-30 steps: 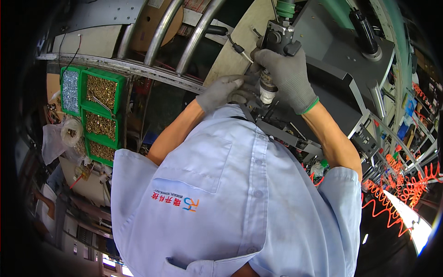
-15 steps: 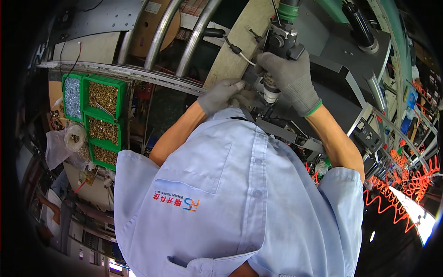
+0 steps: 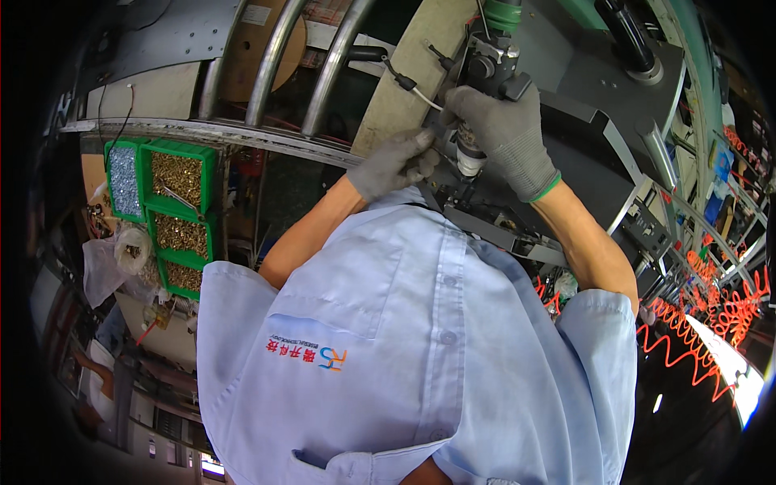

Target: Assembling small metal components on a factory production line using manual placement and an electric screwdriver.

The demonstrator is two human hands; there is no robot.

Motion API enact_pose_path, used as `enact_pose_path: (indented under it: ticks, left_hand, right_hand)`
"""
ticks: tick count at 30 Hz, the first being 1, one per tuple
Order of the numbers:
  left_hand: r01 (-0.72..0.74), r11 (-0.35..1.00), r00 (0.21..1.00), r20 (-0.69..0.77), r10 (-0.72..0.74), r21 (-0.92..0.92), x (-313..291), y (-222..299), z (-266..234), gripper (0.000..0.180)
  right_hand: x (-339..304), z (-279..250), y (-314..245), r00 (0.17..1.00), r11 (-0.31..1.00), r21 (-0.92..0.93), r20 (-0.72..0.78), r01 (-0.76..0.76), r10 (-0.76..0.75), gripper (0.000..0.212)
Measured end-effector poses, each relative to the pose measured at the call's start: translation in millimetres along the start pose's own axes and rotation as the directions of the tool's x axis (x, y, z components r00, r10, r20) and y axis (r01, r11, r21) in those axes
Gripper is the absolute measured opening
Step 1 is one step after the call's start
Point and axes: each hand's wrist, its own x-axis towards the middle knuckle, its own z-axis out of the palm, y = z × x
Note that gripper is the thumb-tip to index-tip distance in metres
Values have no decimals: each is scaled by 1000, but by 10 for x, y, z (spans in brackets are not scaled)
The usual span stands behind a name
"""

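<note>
Marking the shirt point(image 3: 420, 323) is coloured lettering point(image 3: 296, 352); right hand point(image 3: 505, 136) grips a tool point(image 3: 487, 66), left hand point(image 3: 391, 166) curled, contents unclear.

From afar, I count four green bins point(image 3: 208, 175).
I also see three metal tubes point(image 3: 333, 69), one tool point(image 3: 482, 68), one gloved left hand point(image 3: 390, 166) and one gloved right hand point(image 3: 509, 136).

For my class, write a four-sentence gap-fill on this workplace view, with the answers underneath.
The tool is held by the ____ hand.
The left hand wears a ____ glove.
The bins are ____.
The shirt is pale ____.

Missing words: right; grey; green; blue.
</note>
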Motion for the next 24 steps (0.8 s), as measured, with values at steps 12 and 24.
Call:
enact_pose_path:
  ticks: [12, 24]
  left_hand:
    - [161, 970, 983, -114, -142, 181, 251, 123, 287, 28]
    - [-88, 554, 881, -195, 431, 828, 537, -213, 7, 35]
  right_hand:
    - [-51, -224, 101, 999, 1000, -17, 43, 17, -16, 18]
    - [-102, -566, 424, 964, 913, -321, -3, -251, 265, 23]
